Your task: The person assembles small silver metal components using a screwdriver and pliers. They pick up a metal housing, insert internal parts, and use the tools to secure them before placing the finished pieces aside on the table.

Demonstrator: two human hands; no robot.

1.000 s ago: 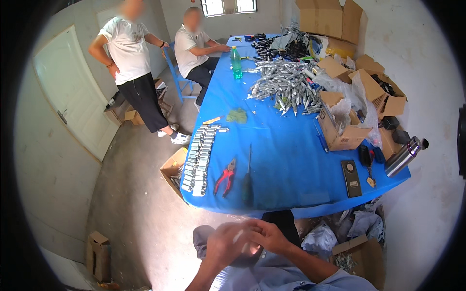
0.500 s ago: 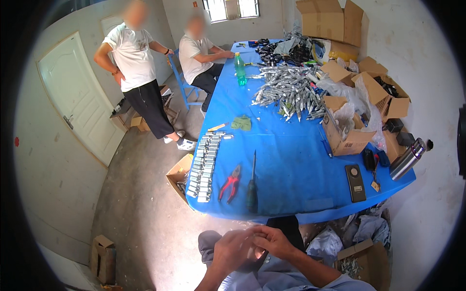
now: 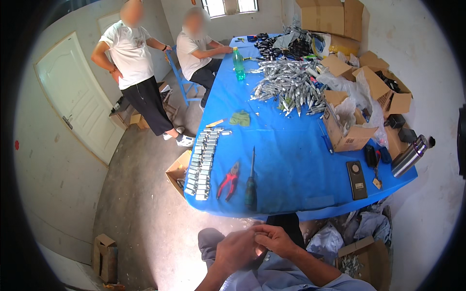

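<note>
Above my lap, just short of the table's near edge, my left hand (image 3: 237, 250) and my right hand (image 3: 275, 242) are pressed together. Both have their fingers curled in; anything small between them is hidden. On the table nearest them lie red-handled pliers (image 3: 228, 182) and a long screwdriver (image 3: 251, 186) with a dark green handle. Left of the pliers, small silver metal pieces (image 3: 201, 167) stand in close rows along the table's edge.
The blue-covered table (image 3: 286, 169) holds a heap of silver pen-like pieces (image 3: 286, 85), a green bottle (image 3: 238, 64), a cloth (image 3: 240, 118), a phone (image 3: 357, 180) and a steel flask (image 3: 410, 157). Open cartons (image 3: 349, 138) line the right. Two people (image 3: 133, 60) are at the left.
My hands stay together over my lap, with only a slight shift. The whole view has tipped a little, so the table sits slightly higher in the picture.
</note>
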